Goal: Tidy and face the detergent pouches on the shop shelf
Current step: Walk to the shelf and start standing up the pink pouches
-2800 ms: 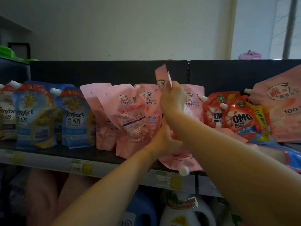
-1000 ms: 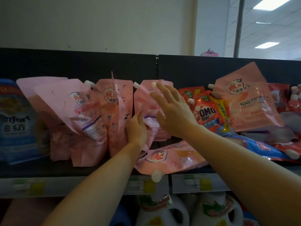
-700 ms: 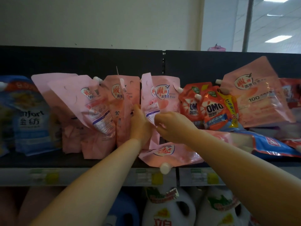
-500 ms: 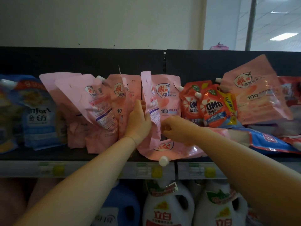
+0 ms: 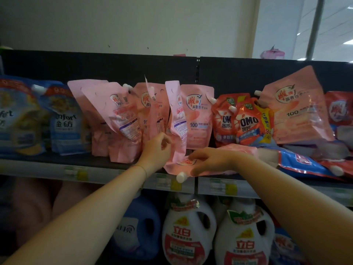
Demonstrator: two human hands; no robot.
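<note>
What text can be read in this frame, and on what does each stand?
"OMO": orange pouch
"100": front-facing pink pouch
"nfort", "金纺": blue pouch
"立白": white bottle on the lower shelf
Logo on the lying pink pouch and shelf price tags: too blurred to read.

"高奢香水" and "100" can be read on the middle pink pouch [image 5: 197, 115]. The same is printed on the big tilted pink pouch [image 5: 298, 109] far right of it. "OMO 奥妙" is seen on the red pouches [image 5: 248, 123] just right, "nfort 金纺" on the blue pouches [image 5: 65, 119] to the left, "立白" on the white jugs [image 5: 183, 232] below. The shelf price tags [image 5: 172, 183] are too blurred.
</note>
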